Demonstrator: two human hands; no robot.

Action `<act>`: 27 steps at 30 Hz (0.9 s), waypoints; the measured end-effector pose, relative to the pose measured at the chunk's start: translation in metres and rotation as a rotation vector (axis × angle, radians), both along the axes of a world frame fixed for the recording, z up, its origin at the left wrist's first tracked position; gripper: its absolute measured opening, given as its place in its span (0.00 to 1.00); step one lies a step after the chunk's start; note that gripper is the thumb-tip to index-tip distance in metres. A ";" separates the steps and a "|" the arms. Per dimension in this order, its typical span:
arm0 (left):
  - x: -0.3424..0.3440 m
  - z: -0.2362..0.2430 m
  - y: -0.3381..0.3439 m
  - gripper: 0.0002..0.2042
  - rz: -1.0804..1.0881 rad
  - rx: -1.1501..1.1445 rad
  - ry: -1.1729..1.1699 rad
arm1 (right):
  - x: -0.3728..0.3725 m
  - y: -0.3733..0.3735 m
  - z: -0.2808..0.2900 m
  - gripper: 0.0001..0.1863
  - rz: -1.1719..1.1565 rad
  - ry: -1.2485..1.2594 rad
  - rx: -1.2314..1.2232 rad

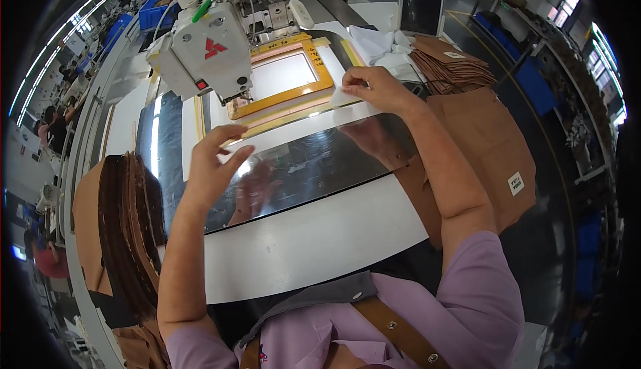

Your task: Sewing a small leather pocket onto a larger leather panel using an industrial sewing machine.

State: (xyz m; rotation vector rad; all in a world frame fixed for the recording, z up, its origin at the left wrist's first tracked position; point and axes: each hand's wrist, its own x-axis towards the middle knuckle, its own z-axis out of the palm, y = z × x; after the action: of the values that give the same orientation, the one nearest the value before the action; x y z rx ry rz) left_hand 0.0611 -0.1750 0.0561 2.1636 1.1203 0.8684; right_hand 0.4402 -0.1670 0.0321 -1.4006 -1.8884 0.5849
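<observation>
My left hand (217,158) is open, thumb and fingers apart with nothing between them. It hovers over the shiny metal plate (300,168), near the front left corner of an orange-yellow clamp frame (284,102). To the right of the frame, my right hand (380,90) is closed, its fingertips pinched on a small white piece (342,96) that looks like thin paper or cloth. Inside the frame a white panel with a pinkish border shows. The white sewing machine head (207,52) stands over the frame's left side.
Brown cut pieces are stacked at the left (127,229); another brown stack (451,65) and a large brown sheet (491,148) lie at the right. Crumpled white cloth (370,43) and a dark screen (420,5) are behind. A white board (314,235) lies nearest me.
</observation>
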 end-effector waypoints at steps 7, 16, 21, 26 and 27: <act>0.067 -0.049 0.046 0.14 -0.149 -0.243 -0.015 | -0.076 0.011 -0.016 0.10 0.324 0.028 -0.056; 0.043 -0.072 0.065 0.10 0.293 0.178 0.196 | -0.077 0.030 -0.032 0.14 -0.106 -0.298 0.092; 0.038 -0.064 0.035 0.12 0.332 0.612 0.288 | -0.078 0.003 -0.025 0.14 -0.135 -0.490 0.445; 0.028 -0.077 0.011 0.34 0.063 0.509 0.539 | -0.089 -0.028 -0.043 0.27 0.045 -0.507 0.283; 0.029 -0.079 0.013 0.46 0.030 0.279 0.652 | -0.086 -0.029 -0.053 0.32 0.029 -0.603 0.295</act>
State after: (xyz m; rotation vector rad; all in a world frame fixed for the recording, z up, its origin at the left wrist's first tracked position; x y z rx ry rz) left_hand 0.0901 -0.1619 -0.0229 2.7755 1.3922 0.3341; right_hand 0.3541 -0.1960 -0.0205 -1.4503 -2.3400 -0.1332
